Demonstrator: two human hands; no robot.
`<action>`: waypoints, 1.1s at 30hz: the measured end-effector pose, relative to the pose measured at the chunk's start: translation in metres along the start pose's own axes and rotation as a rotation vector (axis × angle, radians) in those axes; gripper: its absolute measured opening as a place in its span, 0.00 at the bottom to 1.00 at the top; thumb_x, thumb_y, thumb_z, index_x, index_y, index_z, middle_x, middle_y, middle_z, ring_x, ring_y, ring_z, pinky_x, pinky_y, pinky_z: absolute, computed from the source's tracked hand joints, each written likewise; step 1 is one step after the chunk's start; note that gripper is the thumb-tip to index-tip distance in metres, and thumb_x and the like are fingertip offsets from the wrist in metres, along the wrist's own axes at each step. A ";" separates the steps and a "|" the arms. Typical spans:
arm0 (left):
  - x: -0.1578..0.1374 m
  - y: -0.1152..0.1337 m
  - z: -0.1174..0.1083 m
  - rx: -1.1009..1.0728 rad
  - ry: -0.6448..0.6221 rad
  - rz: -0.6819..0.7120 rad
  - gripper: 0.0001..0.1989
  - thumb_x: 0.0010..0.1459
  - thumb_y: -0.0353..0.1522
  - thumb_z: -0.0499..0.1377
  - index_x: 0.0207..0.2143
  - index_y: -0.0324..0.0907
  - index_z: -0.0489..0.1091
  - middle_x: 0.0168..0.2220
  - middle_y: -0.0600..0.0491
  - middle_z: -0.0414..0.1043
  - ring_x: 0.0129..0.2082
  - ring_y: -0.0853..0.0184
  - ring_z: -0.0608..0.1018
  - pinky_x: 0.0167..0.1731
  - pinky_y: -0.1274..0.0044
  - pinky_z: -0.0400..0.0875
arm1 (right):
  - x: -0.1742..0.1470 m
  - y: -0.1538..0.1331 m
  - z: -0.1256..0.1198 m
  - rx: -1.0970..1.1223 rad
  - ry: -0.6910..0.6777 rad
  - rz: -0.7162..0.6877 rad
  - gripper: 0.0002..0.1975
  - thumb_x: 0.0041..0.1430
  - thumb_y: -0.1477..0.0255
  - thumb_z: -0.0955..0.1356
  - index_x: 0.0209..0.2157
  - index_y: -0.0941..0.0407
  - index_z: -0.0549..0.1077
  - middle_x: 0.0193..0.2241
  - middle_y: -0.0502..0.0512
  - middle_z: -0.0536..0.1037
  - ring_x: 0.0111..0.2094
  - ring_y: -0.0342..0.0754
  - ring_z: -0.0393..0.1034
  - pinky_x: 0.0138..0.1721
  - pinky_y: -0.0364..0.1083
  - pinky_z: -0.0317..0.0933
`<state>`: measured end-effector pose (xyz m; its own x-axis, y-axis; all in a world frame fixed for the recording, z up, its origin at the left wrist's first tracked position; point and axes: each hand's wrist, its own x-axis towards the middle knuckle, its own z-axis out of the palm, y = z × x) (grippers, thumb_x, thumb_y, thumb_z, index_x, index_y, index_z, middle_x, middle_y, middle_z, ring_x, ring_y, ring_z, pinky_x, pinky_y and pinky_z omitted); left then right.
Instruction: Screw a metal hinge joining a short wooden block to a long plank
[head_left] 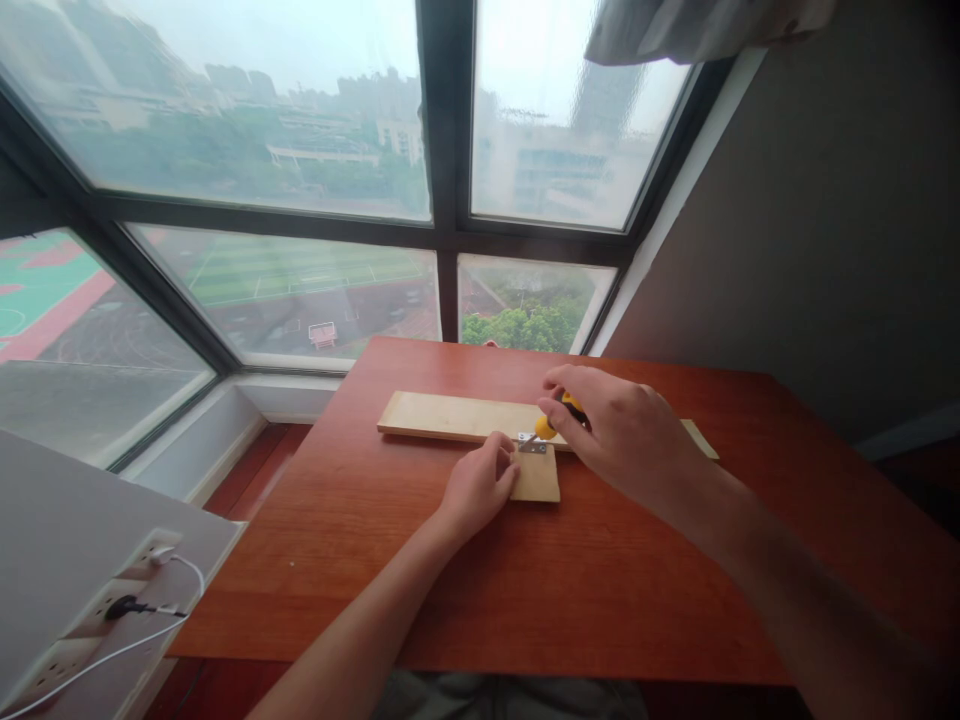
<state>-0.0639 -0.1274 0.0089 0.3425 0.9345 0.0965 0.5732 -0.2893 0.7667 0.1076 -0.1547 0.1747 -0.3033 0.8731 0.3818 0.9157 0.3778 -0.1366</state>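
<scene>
Gripping a yellow-and-black screwdriver (545, 428) here with the right hand (619, 420), fingers wrapped round the handle, tip angled down at a little metal hinge (532, 443) just left of that hand. Too small to tell if it's actually in a screw. Hinge sits where a small wood block (537, 482) meets a long pale board (450, 415). Left hand (481, 478) is half curled, fingertips at the block's left edge by the hinge; can't tell if it's pinching or just pressing. Long board lies just beyond both hands and runs behind the right one, all on a reddish wooden table (450, 590) under them. Big window (525, 130) further out, wall sockets (64, 668) well off to the left hand's left.
</scene>
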 end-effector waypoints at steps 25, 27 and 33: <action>-0.009 0.032 0.001 -1.299 -0.165 -0.557 0.18 0.49 0.23 0.62 0.45 0.37 0.71 0.43 0.43 0.76 0.38 0.65 0.79 0.39 0.76 0.74 | 0.015 0.005 0.001 0.116 0.030 0.017 0.14 0.61 0.64 0.65 0.48 0.52 0.69 0.43 0.51 0.79 0.36 0.49 0.73 0.33 0.45 0.59; -0.008 0.031 0.002 -1.314 -0.168 -0.548 0.20 0.48 0.21 0.62 0.45 0.38 0.71 0.44 0.43 0.76 0.39 0.65 0.79 0.39 0.77 0.74 | 0.017 0.004 0.002 0.100 0.028 0.028 0.13 0.63 0.62 0.64 0.46 0.52 0.70 0.38 0.51 0.80 0.32 0.48 0.73 0.30 0.45 0.57; -0.007 0.029 0.005 -1.323 -0.144 -0.548 0.22 0.47 0.20 0.61 0.47 0.38 0.71 0.46 0.43 0.76 0.42 0.64 0.79 0.39 0.77 0.74 | 0.017 0.004 0.003 0.096 0.053 0.026 0.14 0.60 0.70 0.64 0.48 0.53 0.70 0.40 0.50 0.80 0.34 0.49 0.73 0.34 0.46 0.59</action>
<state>-0.0458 -0.1439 0.0272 0.4262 0.8111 -0.4006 -0.4169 0.5691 0.7087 0.1050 -0.1373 0.1775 -0.2632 0.8662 0.4247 0.8929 0.3855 -0.2328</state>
